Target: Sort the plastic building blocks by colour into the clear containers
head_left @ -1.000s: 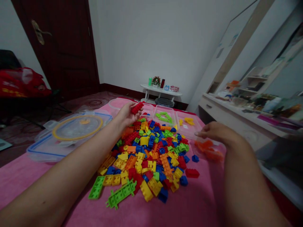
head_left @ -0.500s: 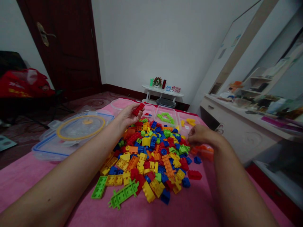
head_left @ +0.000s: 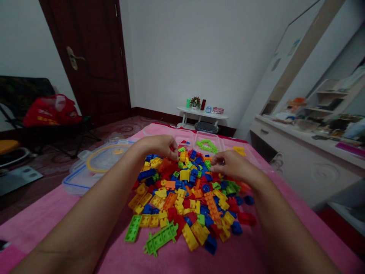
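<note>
While both hands reach over it, a broad heap of glossy plastic toy bricks in red, yellow, blue, green and orange (head_left: 185, 175) lies at the centre of the clock, twelve being away from the person. Most pieces are studded or hollow blocks, tumbled at every angle; a long orange studded brick (head_left: 212, 205) slants toward five o'clock, and a light-green pronged plastic base (head_left: 161, 238) lies at seven.

The left hand (head_left: 165, 146) is at eleven o'clock, its fingers curled; whether its grip holds anything cannot be told. The right hand (head_left: 228, 163), at one o'clock, has a slack grip, thumb and fingertips parted over the bricks.

Underneath spreads a soft pink cloth (head_left: 42, 228). Toward twelve, a clear plastic box (head_left: 197, 136) contains bright-green linked pieces (head_left: 207, 145); yellow plastic pieces (head_left: 239, 151) sit at one. Clear plastic lidded containers with blue edging (head_left: 78, 179) rest at ten.

Beyond, a small white oval table (head_left: 191, 111) stands against a plain white wall (head_left: 199, 49) at twelve, a dark reddish-brown wooden door (head_left: 94, 68) at eleven, a bulging red plastic bag (head_left: 54, 110) on a chair at ten, and a cluttered white dresser (head_left: 285, 148) at two.
</note>
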A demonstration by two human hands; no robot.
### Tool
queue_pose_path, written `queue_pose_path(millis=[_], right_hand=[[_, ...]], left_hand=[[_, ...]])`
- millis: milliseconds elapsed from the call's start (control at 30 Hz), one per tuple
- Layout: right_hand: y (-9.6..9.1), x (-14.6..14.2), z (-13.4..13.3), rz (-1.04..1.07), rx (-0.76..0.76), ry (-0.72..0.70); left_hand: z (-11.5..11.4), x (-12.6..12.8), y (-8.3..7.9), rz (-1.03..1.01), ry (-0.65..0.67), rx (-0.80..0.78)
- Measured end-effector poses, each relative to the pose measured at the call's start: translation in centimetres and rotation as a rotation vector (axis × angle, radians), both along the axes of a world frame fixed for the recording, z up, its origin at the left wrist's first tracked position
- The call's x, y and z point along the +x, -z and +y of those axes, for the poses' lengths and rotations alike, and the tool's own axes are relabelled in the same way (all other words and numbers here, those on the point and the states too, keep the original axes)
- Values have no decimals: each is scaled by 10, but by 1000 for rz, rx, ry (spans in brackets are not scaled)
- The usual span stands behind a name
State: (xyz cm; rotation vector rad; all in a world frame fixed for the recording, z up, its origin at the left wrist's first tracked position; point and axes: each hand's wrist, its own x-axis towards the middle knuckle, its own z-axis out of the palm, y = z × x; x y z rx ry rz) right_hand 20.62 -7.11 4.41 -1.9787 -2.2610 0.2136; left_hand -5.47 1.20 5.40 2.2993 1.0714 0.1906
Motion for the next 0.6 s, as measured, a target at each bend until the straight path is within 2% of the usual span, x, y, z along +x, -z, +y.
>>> queue_pose_path(millis=[100, 200, 333, 433, 500, 600], right_hand=[[10, -14, -1, -84, -55, -25], [15, -20, -2, -180, -75, -21], [18, -23, -4, -204, -101, -56], [22, -26, -2, -208, -62, -76], [27, -28, -1, -203, -33, -88], [32, -28, 1, -165, -24, -109]], left_hand=[[-12, 4, -4, 233, 8, 70], [-17, 14, 5, 266, 5, 146], [-15, 27, 32, -63, -89, 244], [-14, 31, 46, -435, -176, 104], [-15, 30, 45, -585, -218, 17], [-17, 24, 29, -519, -182, 62]])
